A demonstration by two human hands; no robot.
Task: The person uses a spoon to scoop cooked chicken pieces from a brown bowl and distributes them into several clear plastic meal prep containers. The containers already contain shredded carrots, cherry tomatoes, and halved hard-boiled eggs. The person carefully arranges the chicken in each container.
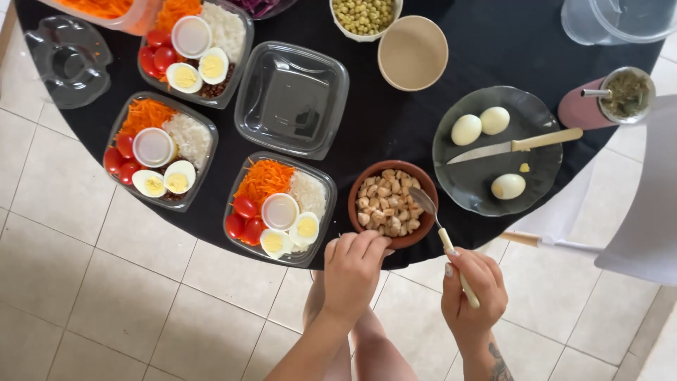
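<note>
Croutons (386, 207), pale and chunky, fill a round terracotta bowl (360, 185) at the near edge of the black-clothed table (395, 120). Right hand (474, 293) wraps its fingers closed round a cream-handled metal spoon (437, 226), its shiny tip resting on the croutons. Left hand (352, 271) curls loosely at the bowl's near rim, fingertips bunched; whether they pinch anything, I cannot tell. Just left, a clear plastic salad tray (279, 209); to the right, a smoky glass plate (546, 127) with smooth peeled eggs (480, 125).

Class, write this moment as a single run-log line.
left hand: on rim of brown bowl of croutons | right hand: holds spoon over croutons | salad box: beside bowl
</note>
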